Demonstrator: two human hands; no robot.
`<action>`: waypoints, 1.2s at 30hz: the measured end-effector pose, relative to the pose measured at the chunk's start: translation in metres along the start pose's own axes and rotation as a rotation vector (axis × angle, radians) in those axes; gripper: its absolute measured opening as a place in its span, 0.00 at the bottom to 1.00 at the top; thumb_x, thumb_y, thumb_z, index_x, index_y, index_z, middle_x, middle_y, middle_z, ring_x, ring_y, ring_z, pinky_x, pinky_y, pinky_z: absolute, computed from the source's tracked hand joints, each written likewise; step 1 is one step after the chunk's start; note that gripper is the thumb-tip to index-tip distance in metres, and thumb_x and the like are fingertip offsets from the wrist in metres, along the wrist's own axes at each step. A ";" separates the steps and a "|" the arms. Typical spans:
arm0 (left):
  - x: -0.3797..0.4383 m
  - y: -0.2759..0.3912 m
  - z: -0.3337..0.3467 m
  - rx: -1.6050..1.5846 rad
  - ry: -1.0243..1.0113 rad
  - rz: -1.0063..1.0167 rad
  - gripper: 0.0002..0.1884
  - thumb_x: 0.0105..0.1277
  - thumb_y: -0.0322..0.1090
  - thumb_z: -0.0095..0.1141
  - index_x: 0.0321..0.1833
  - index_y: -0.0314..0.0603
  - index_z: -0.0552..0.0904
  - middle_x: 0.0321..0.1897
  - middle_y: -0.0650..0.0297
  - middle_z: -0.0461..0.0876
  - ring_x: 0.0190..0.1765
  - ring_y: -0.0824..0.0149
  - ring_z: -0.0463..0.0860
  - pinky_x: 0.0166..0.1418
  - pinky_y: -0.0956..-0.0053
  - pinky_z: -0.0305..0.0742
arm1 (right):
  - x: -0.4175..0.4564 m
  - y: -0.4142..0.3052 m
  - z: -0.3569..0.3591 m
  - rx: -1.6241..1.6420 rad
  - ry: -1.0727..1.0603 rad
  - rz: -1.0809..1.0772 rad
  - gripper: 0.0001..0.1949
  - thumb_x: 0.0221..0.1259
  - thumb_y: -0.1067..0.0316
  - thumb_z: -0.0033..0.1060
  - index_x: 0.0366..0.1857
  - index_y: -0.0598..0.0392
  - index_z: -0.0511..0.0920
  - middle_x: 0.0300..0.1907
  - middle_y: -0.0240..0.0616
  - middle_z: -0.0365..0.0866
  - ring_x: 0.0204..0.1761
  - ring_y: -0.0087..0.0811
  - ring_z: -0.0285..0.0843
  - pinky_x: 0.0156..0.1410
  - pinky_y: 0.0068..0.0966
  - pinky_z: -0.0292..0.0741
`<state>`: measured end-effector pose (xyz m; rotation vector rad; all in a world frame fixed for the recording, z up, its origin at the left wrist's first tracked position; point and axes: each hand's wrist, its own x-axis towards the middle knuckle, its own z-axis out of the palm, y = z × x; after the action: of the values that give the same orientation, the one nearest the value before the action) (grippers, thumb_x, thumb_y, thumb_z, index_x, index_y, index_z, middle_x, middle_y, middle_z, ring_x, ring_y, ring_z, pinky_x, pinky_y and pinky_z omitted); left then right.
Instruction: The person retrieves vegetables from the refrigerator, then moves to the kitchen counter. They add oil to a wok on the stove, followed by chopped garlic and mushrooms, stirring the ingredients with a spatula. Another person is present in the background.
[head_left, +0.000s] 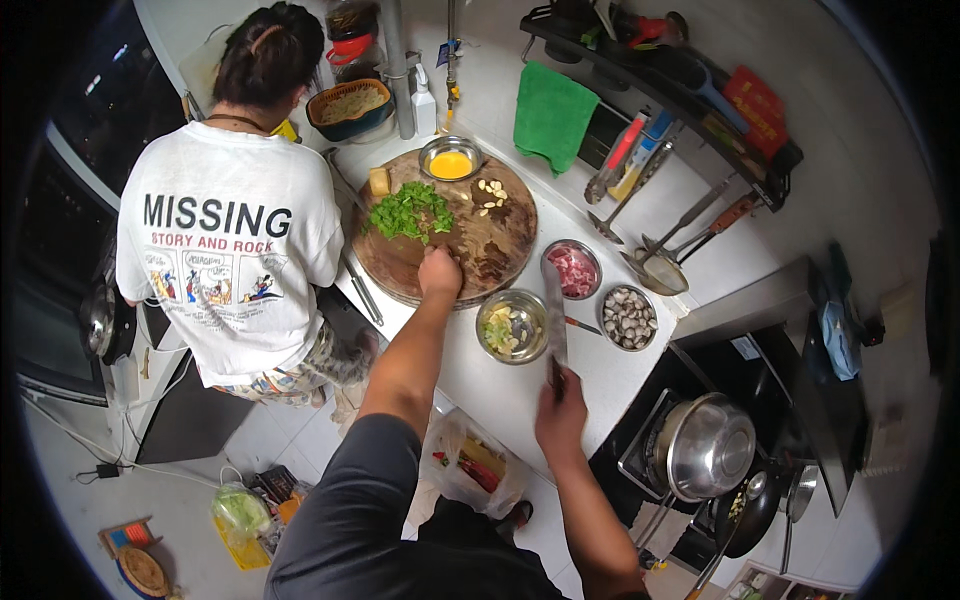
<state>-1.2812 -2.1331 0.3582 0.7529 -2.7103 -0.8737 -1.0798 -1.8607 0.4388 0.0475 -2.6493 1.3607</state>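
My right hand (562, 415) grips the handle of a cleaver (554, 311). Its blade points away from me, over the counter between the steel bowls. My left hand (440, 274) is on the near part of a round wooden chopping board (484, 247), just below a heap of chopped green herbs (412, 210). Its fingers are curled and partly hidden, so I cannot tell whether they pinch anything. Peeled garlic cloves (492, 196), a piece of ginger (379, 181) and a steel bowl of beaten egg (451, 165) are also on the board.
Steel bowls hold sliced meat (574, 271), clams or similar pieces (628, 319), and chopped garlic with scallion (506, 331). To the right is a stove (645, 427) with an upturned steel bowl (712, 446) and a wok (750, 510). Another person (232, 217) stands close at left.
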 end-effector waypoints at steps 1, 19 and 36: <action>0.009 -0.010 0.005 0.018 -0.008 0.009 0.11 0.66 0.35 0.60 0.47 0.39 0.85 0.52 0.46 0.81 0.50 0.43 0.84 0.55 0.52 0.80 | 0.017 -0.005 0.025 -0.159 -0.011 -0.062 0.21 0.66 0.69 0.59 0.61 0.60 0.71 0.50 0.54 0.82 0.51 0.53 0.84 0.54 0.45 0.80; -0.168 -0.022 -0.113 -1.137 -0.056 -0.199 0.05 0.71 0.28 0.57 0.41 0.39 0.86 0.32 0.68 0.86 0.33 0.78 0.81 0.34 0.82 0.71 | 0.064 -0.031 0.194 -0.050 -0.101 -0.042 0.31 0.56 0.62 0.74 0.61 0.66 0.72 0.55 0.59 0.75 0.57 0.59 0.75 0.60 0.46 0.74; -0.526 0.341 -0.056 -0.809 -1.065 1.225 0.03 0.59 0.22 0.65 0.35 0.37 0.85 0.38 0.59 0.84 0.34 0.68 0.84 0.36 0.76 0.79 | -0.368 0.022 -0.299 0.046 0.789 0.245 0.05 0.66 0.79 0.59 0.41 0.62 0.84 0.40 0.40 0.82 0.32 0.25 0.80 0.37 0.22 0.77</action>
<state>-0.9540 -1.6482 0.5896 -1.7033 -2.1794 -1.9346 -0.6803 -1.6229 0.5335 -0.6805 -1.9908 1.1664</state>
